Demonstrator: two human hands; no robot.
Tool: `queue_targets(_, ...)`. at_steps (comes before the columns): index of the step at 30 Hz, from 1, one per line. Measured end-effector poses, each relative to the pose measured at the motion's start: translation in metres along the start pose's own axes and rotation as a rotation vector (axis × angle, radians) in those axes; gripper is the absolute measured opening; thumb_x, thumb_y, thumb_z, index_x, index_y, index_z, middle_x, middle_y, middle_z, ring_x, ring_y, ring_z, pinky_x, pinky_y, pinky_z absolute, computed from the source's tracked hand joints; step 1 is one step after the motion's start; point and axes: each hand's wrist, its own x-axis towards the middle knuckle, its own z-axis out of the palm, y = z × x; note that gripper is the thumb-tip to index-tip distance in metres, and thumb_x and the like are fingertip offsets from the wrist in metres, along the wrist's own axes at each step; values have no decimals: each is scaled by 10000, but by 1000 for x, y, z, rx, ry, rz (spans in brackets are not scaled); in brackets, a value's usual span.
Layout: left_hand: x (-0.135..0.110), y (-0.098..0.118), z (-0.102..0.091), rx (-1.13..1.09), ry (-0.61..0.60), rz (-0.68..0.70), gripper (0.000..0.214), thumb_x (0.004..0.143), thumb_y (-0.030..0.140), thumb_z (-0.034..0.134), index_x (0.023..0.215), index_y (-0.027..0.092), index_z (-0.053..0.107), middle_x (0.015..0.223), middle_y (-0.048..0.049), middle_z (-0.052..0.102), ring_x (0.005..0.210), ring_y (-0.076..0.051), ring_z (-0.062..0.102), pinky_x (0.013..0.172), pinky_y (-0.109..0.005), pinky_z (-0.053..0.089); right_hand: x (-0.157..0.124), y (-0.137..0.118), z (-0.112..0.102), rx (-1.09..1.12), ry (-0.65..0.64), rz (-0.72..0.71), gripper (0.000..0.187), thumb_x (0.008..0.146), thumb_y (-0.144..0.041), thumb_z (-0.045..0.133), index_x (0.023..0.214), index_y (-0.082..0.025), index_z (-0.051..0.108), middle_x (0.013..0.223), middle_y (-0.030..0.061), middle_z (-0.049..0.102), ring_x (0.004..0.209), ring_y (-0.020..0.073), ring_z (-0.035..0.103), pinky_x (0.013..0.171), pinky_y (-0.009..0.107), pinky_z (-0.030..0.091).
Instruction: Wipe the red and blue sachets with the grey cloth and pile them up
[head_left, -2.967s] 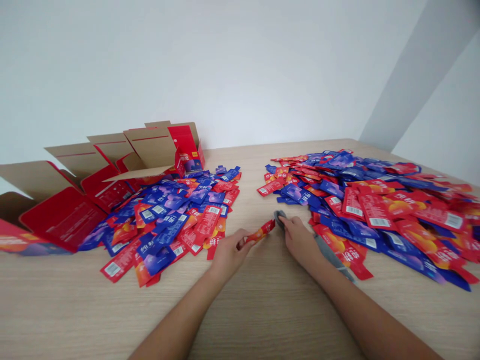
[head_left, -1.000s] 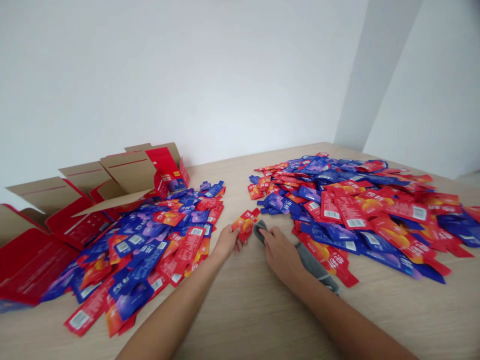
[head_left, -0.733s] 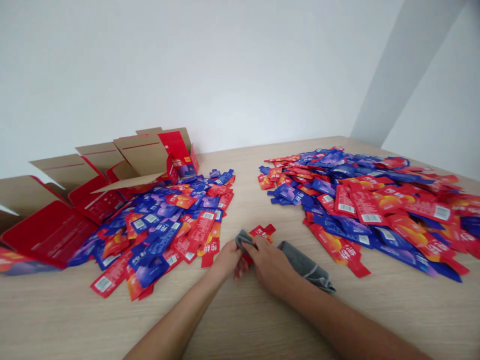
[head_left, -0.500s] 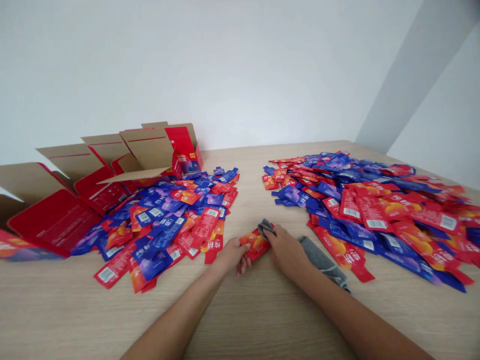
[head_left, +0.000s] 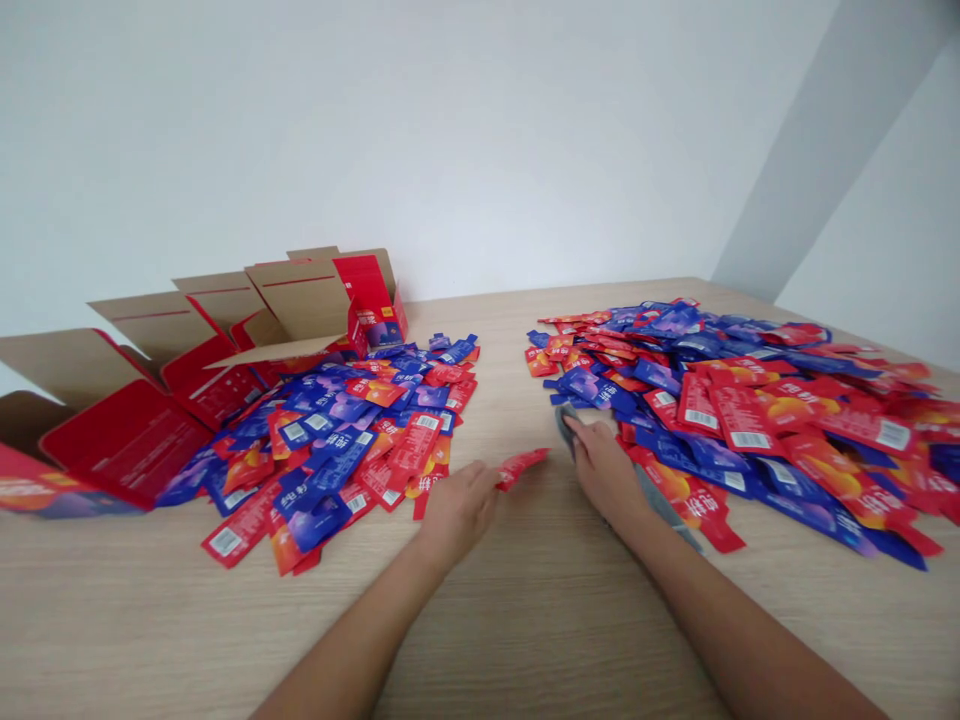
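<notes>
My left hand point(head_left: 459, 510) is closed on one end of a red sachet point(head_left: 521, 467), whose other end sticks out to the right above the table. Off to the right, my right hand point(head_left: 602, 468) grips a grey cloth point(head_left: 568, 425) between thumb and fingers. Part of that cloth trails under the right wrist, beside the right-hand pile. A pile of red and blue sachets point(head_left: 337, 455) lies just left of my left hand. Beyond my right hand spreads a larger pile of red and blue sachets point(head_left: 750, 410).
Several open red cardboard boxes point(head_left: 127, 440) stand in a row at the left, flaps up, touching the left pile. Behind the wooden table point(head_left: 480, 620) rises a white wall point(head_left: 480, 150). A strip of bare tabletop runs between the two piles.
My right hand has moved right, taking the cloth off the sachet. My left hand has turned over with the sachet, which now shows its edge rather than its broad face.
</notes>
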Motion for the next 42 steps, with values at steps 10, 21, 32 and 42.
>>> queue_targets(10, 2, 12, 8, 224, -298, 171, 141, 830, 105, 426, 873, 168, 544, 837, -45, 605, 770, -165, 574, 658, -256, 441, -30, -40, 7, -60, -419, -389, 377, 840, -125, 364, 1141, -211, 575, 996, 81, 530, 861, 172, 533, 739, 269, 421)
queue_targets(21, -1, 3, 8, 84, -288, 115, 149, 813, 108, 402, 831, 181, 531, 821, -27, 597, 756, -151, 560, 664, -239, 403, -21, -31, 6, -235, -386, -225, 422, 864, -127, 331, 1235, -205, 519, 1121, 115, 528, 988, 205, 527, 813, 286, 399)
queue_targets(32, 25, -41, -55, -940, 370, -561, 254, 742, 269, 601, 642, 204, 377, 400, 105, 412, 310, -64, 369, 349, -161, 288, -11, -15, 7, -183, -284, -67, 428, 873, -108, 313, 1249, -172, 508, 1015, 110, 552, 914, 183, 562, 762, 259, 402)
queue_targets(42, 69, -7, -9, -1264, 52, -756, 90, 784, 142, 568, 867, 123, 539, 665, -9, 610, 522, -85, 573, 508, -196, 494, -20, -32, 2, -137, -358, -198, 442, 832, -109, 364, 1234, -218, 513, 1051, 103, 542, 930, 198, 542, 768, 279, 410)
